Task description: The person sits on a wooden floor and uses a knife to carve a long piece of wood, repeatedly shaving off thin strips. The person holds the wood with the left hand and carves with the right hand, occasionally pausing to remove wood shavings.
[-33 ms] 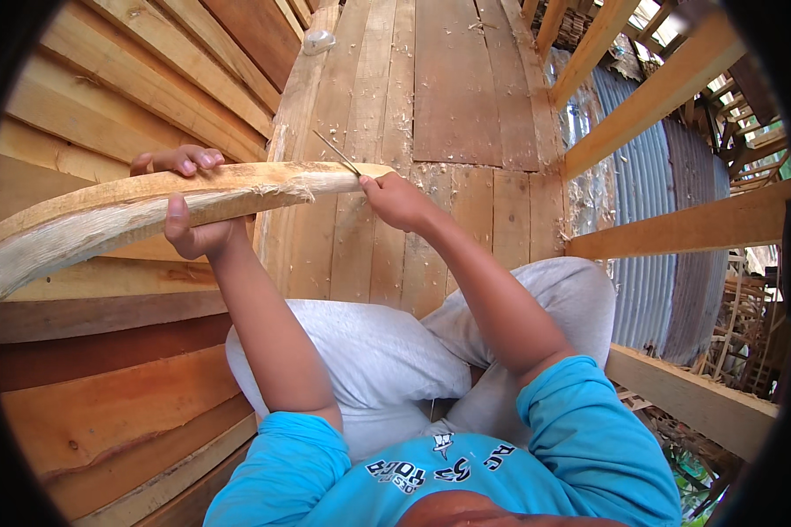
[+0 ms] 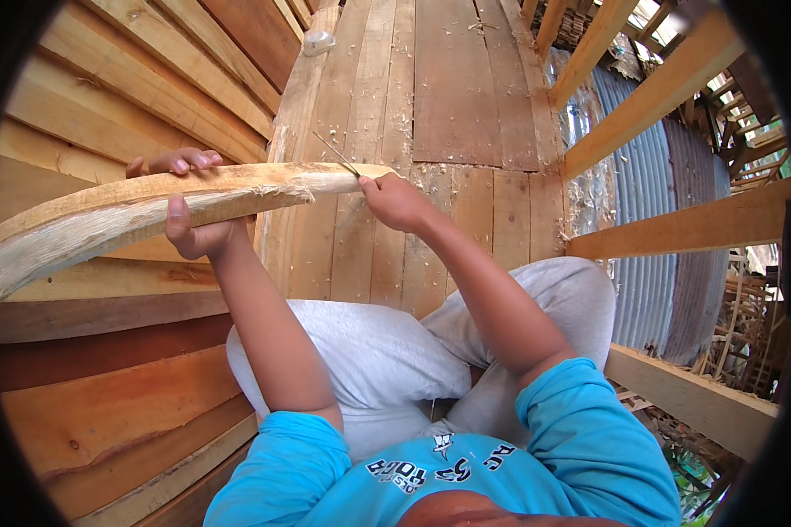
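Left hand (image 2: 209,238) clasped curved timber (image 2: 132,211), presumably for steadiness; right hand (image 2: 396,203) pinched thin strip (image 2: 332,149) across its end.

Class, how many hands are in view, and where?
2: the left hand around the curved wood, partly hidden by it; the right hand at the wood's right end.

Timber (image 2: 132,211): left end cut off by the rim.
Left hand (image 2: 206,239): palm partly hidden behind timber.
Stick (image 2: 336,153): lower end hidden by right hand (image 2: 395,202).
Clear object (image 2: 319,42): beyond timber, too small to identify.
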`<state>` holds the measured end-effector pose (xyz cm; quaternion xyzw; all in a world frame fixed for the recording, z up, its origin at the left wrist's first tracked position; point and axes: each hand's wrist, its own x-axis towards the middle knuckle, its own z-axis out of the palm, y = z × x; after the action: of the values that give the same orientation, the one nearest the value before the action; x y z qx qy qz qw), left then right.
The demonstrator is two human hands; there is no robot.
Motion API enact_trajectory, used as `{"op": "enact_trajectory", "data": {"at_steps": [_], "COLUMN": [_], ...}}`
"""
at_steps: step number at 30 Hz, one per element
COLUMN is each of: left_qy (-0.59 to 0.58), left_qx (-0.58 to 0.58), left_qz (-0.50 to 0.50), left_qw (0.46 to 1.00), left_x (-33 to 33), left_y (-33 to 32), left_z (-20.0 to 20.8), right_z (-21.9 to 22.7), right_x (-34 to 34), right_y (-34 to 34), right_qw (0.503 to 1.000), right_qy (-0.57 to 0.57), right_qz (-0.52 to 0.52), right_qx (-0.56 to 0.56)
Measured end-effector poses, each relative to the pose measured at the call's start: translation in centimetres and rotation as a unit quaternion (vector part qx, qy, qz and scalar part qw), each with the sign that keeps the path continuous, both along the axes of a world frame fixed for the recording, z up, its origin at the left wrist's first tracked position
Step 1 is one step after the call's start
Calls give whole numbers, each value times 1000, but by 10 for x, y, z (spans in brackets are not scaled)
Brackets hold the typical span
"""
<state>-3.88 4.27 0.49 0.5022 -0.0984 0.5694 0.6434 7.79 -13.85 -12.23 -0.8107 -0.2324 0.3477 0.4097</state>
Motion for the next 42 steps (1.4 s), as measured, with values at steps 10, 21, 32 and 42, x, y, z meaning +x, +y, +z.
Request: {"op": "enact_trajectory", "data": {"at_steps": [10, 21, 32, 42], "left_qy": [100, 42, 28, 45], "left_qx": [-28, -50, -66, -76], "left_qz": [-50, -57, -45, -11], "left_qw": [993, 996, 996, 996], "left_x": [-13, -4, -3, -7], "left_y": [-8, -9, -11, -9], "left_z": [17, 10, 10, 9], "right_z": [14, -9, 7, 50], "right_x": [-3, 0, -11, -44], "right_y": [2, -3, 1, 15], "right_qw": [999, 986, 1000, 997], "right_qy": [-27, 157, -25, -76], "right_qz": [6, -49, -9, 3], "right_qx": [-19, 26, 6, 27]}}
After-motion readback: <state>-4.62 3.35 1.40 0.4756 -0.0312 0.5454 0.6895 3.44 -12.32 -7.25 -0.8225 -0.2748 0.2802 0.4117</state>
